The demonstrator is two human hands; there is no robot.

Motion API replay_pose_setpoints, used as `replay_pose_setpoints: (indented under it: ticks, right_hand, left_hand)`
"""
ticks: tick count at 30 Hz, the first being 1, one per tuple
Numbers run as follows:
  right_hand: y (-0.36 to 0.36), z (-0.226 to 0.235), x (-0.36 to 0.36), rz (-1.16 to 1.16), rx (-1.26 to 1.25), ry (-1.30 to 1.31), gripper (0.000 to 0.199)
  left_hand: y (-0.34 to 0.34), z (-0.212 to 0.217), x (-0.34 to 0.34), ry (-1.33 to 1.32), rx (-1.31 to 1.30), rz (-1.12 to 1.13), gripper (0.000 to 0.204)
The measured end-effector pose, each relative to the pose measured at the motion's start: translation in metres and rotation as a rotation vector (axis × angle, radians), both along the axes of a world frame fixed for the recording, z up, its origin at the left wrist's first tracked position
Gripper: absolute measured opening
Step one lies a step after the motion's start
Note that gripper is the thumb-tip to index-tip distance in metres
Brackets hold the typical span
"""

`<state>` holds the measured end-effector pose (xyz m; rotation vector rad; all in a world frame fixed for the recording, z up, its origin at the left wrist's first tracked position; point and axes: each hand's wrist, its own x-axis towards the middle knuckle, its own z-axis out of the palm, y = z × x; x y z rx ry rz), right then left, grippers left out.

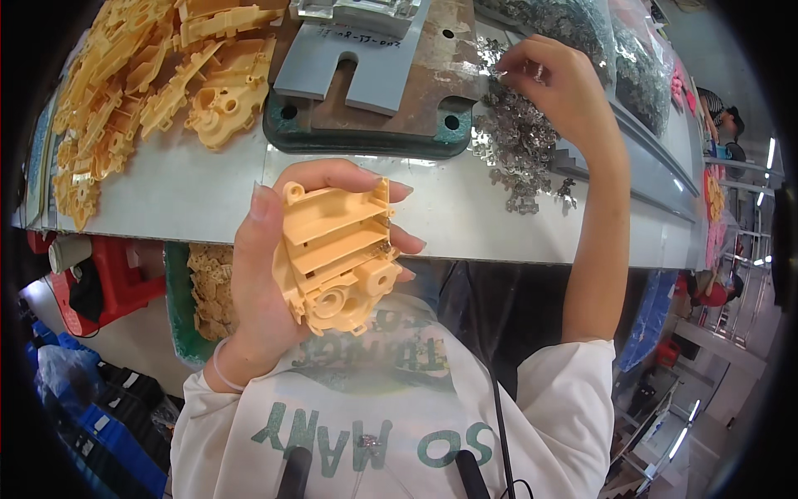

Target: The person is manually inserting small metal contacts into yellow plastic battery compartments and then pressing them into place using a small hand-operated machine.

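A yellow-orange molded plastic housing rests in my left hand, its ribbed, open compartments and round bosses turned up. The thumb and fingers wrap its edges, above my lap and in front of the bench edge. A small shiny metal bit shows at the housing's right edge. Up at the right, my right hand reaches over a pile of small metal clips. Its thumb and fingertips are pinched together, with a shiny metal piece showing among the curled fingers; its exact shape is too small to tell.
Many similar yellow-orange housings are heaped at the bench's left. A metal fixture on a dark green base stands at the back centre. Plastic bags of metal parts lie at the far right. A green bin sits below the bench.
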<state>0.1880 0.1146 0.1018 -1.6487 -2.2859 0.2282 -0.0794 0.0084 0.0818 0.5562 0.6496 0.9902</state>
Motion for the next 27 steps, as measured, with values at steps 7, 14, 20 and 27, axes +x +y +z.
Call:
replay_pose_setpoints:
  ticks: [7, 14, 20, 27]
  right_hand:
    - [0.008, -0.017, -0.011, 0.02, 0.132, -0.03, 0.014]
    - [-0.007, -0.004, -0.013, -0.023, 0.07, 0.188, 0.012]
    - [-0.072, 0.023, -0.034, -0.01, -0.303, 1.076, 0.012]
    - [-0.111, 0.011, -0.063, 0.047, -0.423, 1.186, 0.014]
  left_hand:
    - [0.001, -0.001, 0.006, 0.005, 0.016, 0.0, 0.055]
    - [0.001, 0.0, 0.006, 0.024, -0.007, -0.008, 0.056]
    - [0.004, -0.001, 0.007, -0.04, -0.05, -0.12, 0.061]
    - [-0.004, 0.002, 0.011, -0.01, -0.052, -0.136, 0.064]
